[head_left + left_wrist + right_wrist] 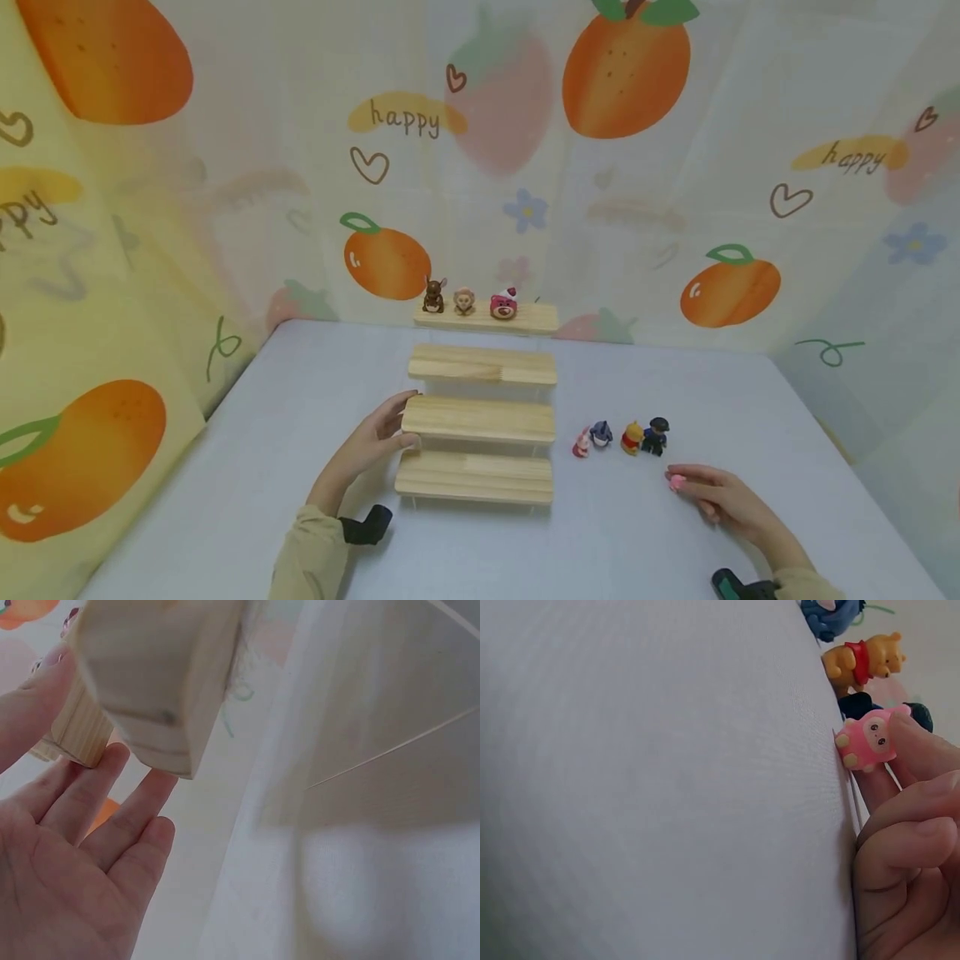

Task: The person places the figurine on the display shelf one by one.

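Reaching to the left end of the stepped wooden display stand [480, 422], we see the left hand [367, 446] spread loosely about the third tier's corner, thumb toward the front and fingers extended behind; we cannot tell how firmly it bears on the wood.

To the right of the stand, about level with its front tier, we find the right hand [723, 497] nearly closed, thumb and forefinger pinching a small pink figurine [864, 746] low over the white tablecloth [622, 542]. We cannot tell whether the toy touches the cloth.

Between that hand and the stand's right side, we count four figurines: a pink-and-white one [581, 442] nearest the stand's edge with a narrow strip of cloth between, then a blue one [601, 434], Winnie-the-Pooh [632, 437], and a dark-capped man [656, 436].

Along the stand's top tier, we note a brown big-eared animal [432, 296], a cream monkey-like figure [464, 301] and a pink bear [503, 307], with bare wood toward the right end. Behind the stand hangs a fruit-printed curtain [480, 217]. Broad stretches of cloth separate the stand from the table's left and right edges.
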Available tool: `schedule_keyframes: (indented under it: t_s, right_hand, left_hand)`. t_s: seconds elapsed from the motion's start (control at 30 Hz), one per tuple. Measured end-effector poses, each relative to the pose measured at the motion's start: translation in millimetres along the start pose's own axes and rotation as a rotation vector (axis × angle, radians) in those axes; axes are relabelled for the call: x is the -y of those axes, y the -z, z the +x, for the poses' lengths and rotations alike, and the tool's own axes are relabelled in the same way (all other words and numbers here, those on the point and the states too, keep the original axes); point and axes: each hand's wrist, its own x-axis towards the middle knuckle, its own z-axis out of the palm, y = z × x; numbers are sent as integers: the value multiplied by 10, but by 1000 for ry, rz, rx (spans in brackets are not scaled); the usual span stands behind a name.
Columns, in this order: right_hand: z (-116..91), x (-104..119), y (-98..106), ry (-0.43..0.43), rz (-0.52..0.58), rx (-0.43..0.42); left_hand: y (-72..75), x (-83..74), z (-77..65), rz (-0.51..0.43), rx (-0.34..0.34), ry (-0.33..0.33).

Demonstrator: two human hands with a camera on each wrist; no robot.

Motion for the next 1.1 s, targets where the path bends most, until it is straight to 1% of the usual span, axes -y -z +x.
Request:
schedule_keyframes:
  t_s: [0.23, 0.37, 0.5, 0.73, 0.83, 1.1]
  right_hand:
    - [-19, 9, -17, -20, -56, -13]
    - [-24, 56, -41, -44, -46, -45]
    - [1, 159, -94, -39, -35, -67]
    - [78, 376, -228, 19, -70, -97]
    - [105, 450, -288, 46, -58, -101]
    - [203, 619, -416, 199, -48, -99]
  left_hand:
    - [-7, 13, 6, -22, 13, 0]
    - [-3, 10, 12, -25, 17, 6]
    - [0, 11, -1, -24, 13, 12]
    - [2, -2, -17, -29, 9, 40]
    - [-4, -14, -10, -23, -2, 60]
    - [-8, 0, -6, -41, -8, 69]
